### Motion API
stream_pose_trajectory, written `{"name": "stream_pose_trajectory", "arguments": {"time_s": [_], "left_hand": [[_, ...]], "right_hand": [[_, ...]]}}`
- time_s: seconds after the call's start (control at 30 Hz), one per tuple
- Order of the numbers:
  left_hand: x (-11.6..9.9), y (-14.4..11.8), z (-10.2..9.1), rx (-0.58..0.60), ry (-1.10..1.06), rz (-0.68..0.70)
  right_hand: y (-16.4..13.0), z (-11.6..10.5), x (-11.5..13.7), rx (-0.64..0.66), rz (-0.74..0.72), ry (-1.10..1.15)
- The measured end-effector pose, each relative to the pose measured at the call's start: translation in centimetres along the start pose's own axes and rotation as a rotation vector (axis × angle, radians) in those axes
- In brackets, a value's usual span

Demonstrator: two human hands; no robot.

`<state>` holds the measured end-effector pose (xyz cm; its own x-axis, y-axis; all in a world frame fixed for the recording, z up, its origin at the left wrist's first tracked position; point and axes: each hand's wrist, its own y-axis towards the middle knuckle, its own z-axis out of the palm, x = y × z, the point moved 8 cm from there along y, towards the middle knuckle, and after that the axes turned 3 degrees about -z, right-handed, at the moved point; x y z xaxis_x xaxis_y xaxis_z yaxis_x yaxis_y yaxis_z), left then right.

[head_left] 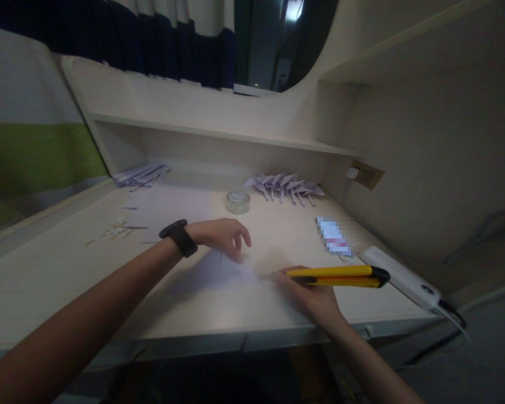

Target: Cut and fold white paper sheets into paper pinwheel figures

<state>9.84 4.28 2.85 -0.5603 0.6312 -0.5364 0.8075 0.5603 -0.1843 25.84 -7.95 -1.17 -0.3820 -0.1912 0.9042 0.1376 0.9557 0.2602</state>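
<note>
Head view: the knife's [339,276] blade tip is blurred against the pale paper [219,272], so its end is hard to make out. The knife lies nearly level, long axis left-right, blade end pointing left toward the paper. The right hand [313,294] is clamped around it. The left hand [223,235], fingers loosely spread, presses the paper on the counter [46,280].

on the desk [46,280], tape roll [238,202] lies behind the paper sheet [219,272], folded papers [284,185] to its right.
</note>
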Motion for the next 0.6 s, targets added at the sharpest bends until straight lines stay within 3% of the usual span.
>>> {"name": "stream_pose_trajectory", "arguments": {"time_s": [0.17,0.43,0.6], "left_hand": [[-2.3,1.3,2.2,0.182,0.125,0.003],[-4.7,2.6,4.7,0.295,0.095,0.160],[-5.0,3.6,5.1,0.304,0.256,0.168]], "right_hand": [[0.0,0.0,-0.1,0.006,-0.007,-0.003],[-0.1,0.0,-0.3,-0.003,-0.015,-0.039],[-0.3,0.0,-0.6,0.003,-0.003,-0.036]]}}
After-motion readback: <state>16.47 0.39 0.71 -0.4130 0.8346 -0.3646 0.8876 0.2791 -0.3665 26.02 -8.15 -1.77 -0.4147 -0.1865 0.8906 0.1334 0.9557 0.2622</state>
